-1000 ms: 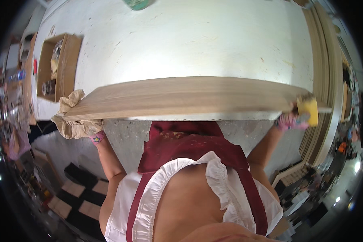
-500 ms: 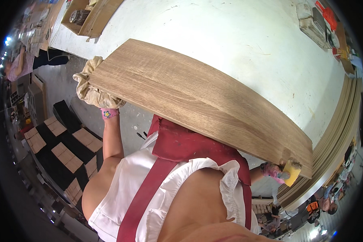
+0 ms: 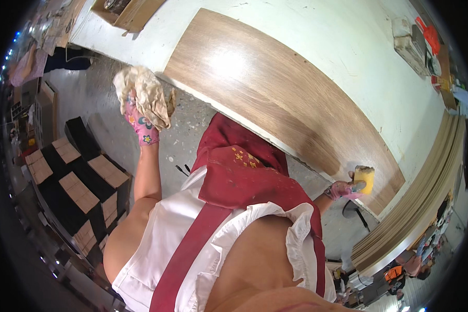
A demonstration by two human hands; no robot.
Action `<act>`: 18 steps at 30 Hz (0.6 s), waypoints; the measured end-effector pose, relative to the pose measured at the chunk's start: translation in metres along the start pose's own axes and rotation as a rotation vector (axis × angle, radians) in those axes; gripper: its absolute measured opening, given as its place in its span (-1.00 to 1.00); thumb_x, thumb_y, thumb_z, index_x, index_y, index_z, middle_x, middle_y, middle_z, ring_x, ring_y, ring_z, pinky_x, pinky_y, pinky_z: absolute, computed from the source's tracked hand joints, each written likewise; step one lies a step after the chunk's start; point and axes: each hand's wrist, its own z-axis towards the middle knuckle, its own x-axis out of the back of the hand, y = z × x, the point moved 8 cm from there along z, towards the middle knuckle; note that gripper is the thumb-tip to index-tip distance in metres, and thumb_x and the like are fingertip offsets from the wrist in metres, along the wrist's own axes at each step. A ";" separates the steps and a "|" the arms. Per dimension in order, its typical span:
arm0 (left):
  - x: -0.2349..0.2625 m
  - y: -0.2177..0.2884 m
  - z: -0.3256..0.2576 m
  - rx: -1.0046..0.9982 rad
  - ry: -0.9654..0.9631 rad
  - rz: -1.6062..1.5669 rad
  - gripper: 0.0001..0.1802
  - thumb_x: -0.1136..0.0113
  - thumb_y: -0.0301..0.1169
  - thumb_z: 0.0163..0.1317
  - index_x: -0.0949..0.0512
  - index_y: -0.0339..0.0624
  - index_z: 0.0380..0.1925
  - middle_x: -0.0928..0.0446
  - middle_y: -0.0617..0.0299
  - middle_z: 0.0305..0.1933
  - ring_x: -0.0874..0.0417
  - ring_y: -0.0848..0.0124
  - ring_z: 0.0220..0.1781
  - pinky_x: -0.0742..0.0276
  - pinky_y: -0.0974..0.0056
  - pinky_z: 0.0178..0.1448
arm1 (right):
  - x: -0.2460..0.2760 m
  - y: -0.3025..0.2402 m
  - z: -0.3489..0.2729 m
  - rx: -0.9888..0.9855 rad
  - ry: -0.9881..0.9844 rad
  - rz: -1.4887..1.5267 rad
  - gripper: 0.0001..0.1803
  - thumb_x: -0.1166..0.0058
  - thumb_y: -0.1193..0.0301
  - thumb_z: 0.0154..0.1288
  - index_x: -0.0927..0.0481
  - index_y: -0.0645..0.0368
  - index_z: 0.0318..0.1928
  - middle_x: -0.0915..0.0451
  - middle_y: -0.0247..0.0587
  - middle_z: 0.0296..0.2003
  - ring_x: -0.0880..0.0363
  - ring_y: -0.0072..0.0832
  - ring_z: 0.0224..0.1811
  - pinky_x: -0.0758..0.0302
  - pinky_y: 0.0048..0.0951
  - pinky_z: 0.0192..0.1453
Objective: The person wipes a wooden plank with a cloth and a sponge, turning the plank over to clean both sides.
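A long wood-grain board lies flat on the white table along its near edge. My left hand, in a pink flowered glove, grips a crumpled cream cloth off the board's left end, above the floor. In my right hand, gloved in pink too, a yellow sponge with a dark, dirty top is held over the board's right end. Whether the sponge touches the board I cannot tell.
The white table bears a cardboard box far left and grey blocks far right. Long boards are stacked on the right. Light panels lie on a black surface at left. A person is far left.
The board has gone from raised and tilted to flat on the table, farther from me. My left hand has come off its left end with the cloth; my right hand has moved up with the sponge.
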 end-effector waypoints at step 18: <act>-0.125 -0.319 -0.138 1.274 -0.943 -0.464 -0.55 0.08 -0.41 0.33 -0.28 -0.21 0.23 -0.43 0.16 0.13 -0.44 0.43 0.19 -0.41 0.31 0.25 | -0.459 -0.210 -0.373 0.585 -1.870 -0.078 -0.61 -0.08 0.13 0.16 -0.48 0.12 -0.11 -0.60 -0.03 -0.24 -0.64 -0.23 -0.25 -0.58 -0.29 -0.11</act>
